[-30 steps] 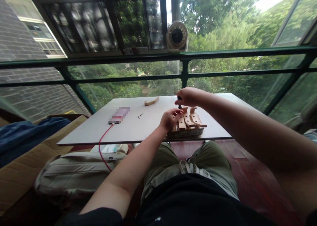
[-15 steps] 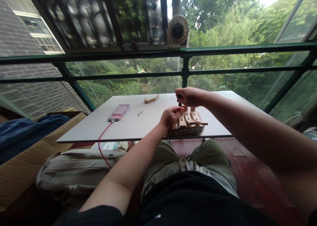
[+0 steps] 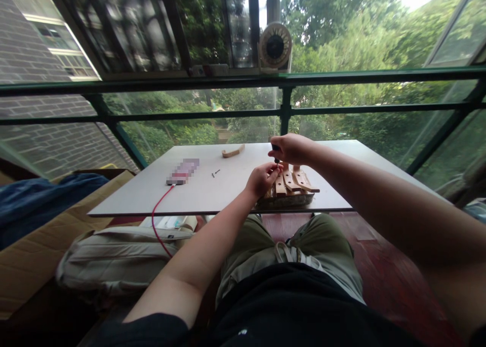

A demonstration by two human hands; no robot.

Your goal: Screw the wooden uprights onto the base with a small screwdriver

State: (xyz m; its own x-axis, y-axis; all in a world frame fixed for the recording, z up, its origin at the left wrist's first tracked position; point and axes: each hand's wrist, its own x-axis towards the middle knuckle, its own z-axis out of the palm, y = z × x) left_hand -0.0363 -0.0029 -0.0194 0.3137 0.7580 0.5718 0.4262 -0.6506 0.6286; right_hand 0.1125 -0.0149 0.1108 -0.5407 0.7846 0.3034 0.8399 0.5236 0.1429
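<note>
My right hand (image 3: 291,148) is wrapped round the dark handle of a screwdriver (image 3: 277,160), which points down. Just below it, my left hand (image 3: 262,178) pinches at the screwdriver's lower end; whatever lies between the fingertips is too small to make out. Under both hands are several pale wooden pieces (image 3: 291,181) with dark holes, side by side on a shallow woven-looking basket (image 3: 288,201). The fingers of my left hand hide the basket's left part and the screwdriver's tip.
A curved wooden piece (image 3: 233,151) lies farther back on the white table (image 3: 129,199). Two small screws (image 3: 216,173) lie left of my hands. A phone (image 3: 183,172) has a red cable (image 3: 155,210) hanging over the front edge. A round fan (image 3: 275,44) stands beyond the green railing (image 3: 228,83).
Both hands stay at the same spot over the wooden pieces. The whole view has shifted very slightly.
</note>
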